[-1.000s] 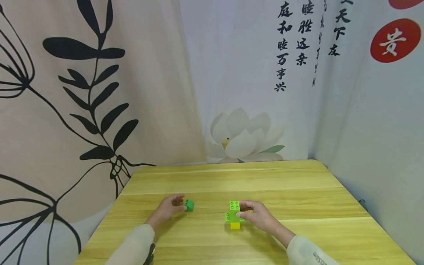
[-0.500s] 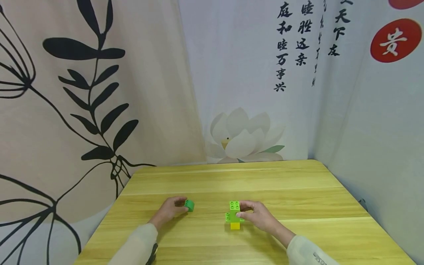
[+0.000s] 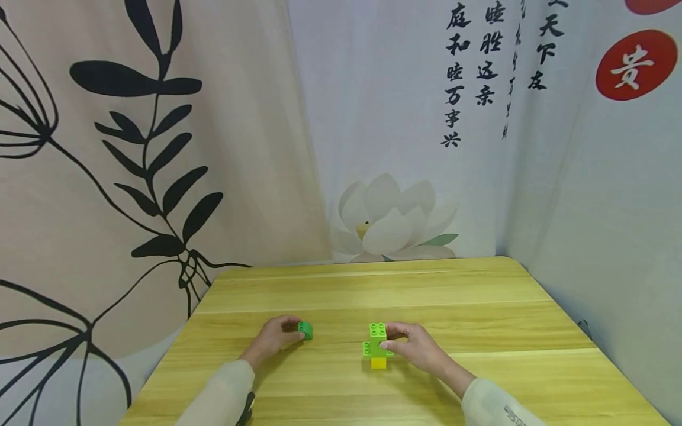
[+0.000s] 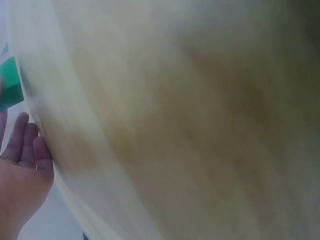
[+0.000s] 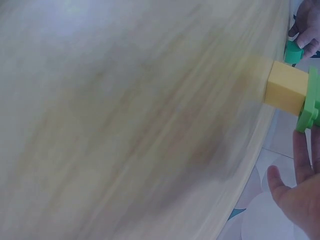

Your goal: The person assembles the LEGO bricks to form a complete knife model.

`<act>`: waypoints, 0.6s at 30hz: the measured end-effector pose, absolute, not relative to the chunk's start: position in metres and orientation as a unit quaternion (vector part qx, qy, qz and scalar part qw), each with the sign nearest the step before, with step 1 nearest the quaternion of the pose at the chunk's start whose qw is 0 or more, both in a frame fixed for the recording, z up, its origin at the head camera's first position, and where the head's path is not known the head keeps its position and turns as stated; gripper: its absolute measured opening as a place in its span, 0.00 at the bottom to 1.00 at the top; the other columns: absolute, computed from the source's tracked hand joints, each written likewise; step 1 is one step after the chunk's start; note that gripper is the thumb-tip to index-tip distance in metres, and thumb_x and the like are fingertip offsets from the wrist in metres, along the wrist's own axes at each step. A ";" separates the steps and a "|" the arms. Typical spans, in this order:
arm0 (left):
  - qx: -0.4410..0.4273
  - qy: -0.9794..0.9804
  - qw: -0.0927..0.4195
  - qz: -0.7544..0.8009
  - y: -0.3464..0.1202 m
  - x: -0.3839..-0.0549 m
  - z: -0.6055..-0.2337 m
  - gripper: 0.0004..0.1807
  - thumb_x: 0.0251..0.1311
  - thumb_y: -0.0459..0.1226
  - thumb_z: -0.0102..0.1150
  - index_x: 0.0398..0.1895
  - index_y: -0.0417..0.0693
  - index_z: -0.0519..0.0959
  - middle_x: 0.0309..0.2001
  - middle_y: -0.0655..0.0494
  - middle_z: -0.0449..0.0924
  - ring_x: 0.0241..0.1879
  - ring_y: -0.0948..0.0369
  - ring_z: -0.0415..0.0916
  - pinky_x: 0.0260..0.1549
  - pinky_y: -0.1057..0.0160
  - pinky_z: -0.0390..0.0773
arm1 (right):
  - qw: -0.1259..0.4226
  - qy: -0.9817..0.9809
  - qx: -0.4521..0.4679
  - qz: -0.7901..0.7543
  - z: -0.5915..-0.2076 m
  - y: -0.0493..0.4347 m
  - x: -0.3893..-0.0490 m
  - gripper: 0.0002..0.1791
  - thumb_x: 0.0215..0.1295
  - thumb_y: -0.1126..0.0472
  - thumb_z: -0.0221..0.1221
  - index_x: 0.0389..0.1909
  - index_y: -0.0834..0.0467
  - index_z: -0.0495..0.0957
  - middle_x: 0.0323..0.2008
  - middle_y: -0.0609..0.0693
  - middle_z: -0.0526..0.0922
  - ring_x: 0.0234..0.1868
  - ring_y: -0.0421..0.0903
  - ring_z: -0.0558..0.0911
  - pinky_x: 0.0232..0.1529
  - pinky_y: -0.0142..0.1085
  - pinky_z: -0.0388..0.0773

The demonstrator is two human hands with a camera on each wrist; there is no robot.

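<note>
My left hand (image 3: 273,337) pinches a small dark green toy building brick (image 3: 306,331) between thumb and fingers at the left of the table. Its studs show on top, and one side looks curved. In the left wrist view the brick (image 4: 11,85) is cut by the frame edge. Right of centre, my right hand (image 3: 417,346) holds a stack of toy bricks by its upper part. Light green bricks (image 3: 378,340) form the top and a wider middle layer; a yellow brick (image 3: 378,363) is the base. The right wrist view shows this yellow brick (image 5: 286,88) close to the table surface.
The wooden table (image 3: 330,390) has rounded far corners. Behind it hangs a printed curtain (image 3: 256,148) with dark leaves, a pale lotus and black characters; more curtain (image 3: 602,207) runs along the right. A bare stretch of wood lies between the two hands.
My left hand has moved slightly right and its fingers have closed on the dark green brick, which has tilted a little. The right hand and the stack have stayed in place.
</note>
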State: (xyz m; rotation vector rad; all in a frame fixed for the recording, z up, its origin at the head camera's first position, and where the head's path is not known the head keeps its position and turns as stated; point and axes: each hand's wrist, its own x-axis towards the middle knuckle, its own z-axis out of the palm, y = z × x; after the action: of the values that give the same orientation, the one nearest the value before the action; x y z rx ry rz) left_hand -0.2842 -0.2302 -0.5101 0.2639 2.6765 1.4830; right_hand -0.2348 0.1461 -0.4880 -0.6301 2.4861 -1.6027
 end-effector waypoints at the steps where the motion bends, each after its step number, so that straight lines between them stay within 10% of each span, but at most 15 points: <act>1: 0.084 0.871 0.035 0.482 -0.230 -0.284 -0.509 0.22 0.60 0.39 0.69 0.55 0.39 0.78 0.50 0.51 0.80 0.53 0.50 0.75 0.55 0.47 0.73 | 0.058 0.821 -0.208 -0.528 -0.488 0.146 -0.235 0.24 0.66 0.49 0.65 0.57 0.59 0.79 0.46 0.48 0.83 0.50 0.49 0.78 0.43 0.36 0.81; 18: 0.100 0.842 0.036 0.529 -0.212 -0.283 -0.496 0.21 0.58 0.44 0.71 0.48 0.42 0.79 0.46 0.53 0.82 0.49 0.55 0.78 0.50 0.51 0.78 | 0.055 0.822 -0.209 -0.527 -0.488 0.144 -0.234 0.23 0.66 0.49 0.64 0.56 0.58 0.80 0.45 0.47 0.83 0.49 0.49 0.78 0.44 0.37 0.81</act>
State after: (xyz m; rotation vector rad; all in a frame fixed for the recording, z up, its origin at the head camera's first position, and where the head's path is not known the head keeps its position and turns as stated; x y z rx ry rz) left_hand -0.2832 -0.2118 -0.4958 0.3059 2.5872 1.6236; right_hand -0.2340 0.1444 -0.4881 -0.6352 2.4955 -1.5983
